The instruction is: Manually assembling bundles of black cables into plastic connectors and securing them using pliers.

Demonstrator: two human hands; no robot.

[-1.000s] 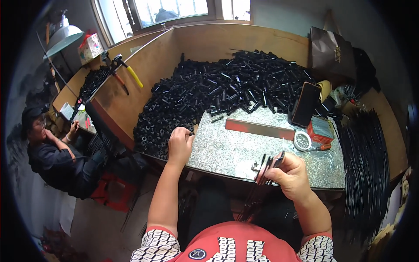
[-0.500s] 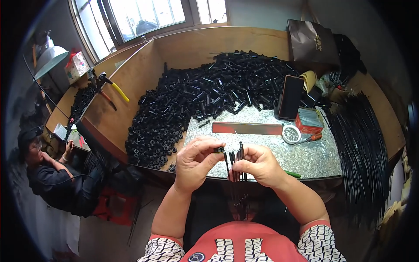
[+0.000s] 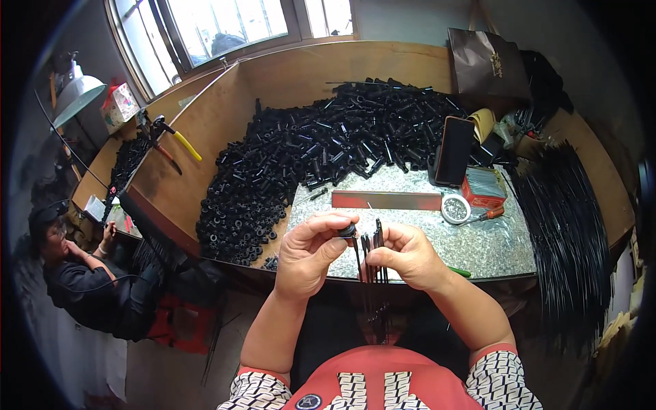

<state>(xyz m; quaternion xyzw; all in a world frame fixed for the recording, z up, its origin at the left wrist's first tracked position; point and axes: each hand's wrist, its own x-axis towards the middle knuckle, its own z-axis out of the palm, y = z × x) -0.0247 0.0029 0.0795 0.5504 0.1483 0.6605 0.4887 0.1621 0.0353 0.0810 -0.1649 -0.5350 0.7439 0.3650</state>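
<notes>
Ref: speckled slab (image 3: 492, 247). Left hand (image 3: 305, 258): thumb and fingers pinching 1 round black part (image 3: 348, 231), above slab's near edge. Right hand (image 3: 412, 258): pinching thin black rods (image 3: 374, 272), same edge; rod-to-part contact unclear. Black parts pile (image 3: 328, 133) beyond and left of slab, long rods (image 3: 567, 232) right.

The left grip (image 3: 304, 258) partly covers the small black part (image 3: 348, 231) it holds. Below the right grip (image 3: 411, 260), black rods (image 3: 371, 275) blur together. Right of that grip, a green object (image 3: 461, 272) is partly hidden; below both grips, the lower edge crops the patterned sleeves (image 3: 258, 391).
</notes>
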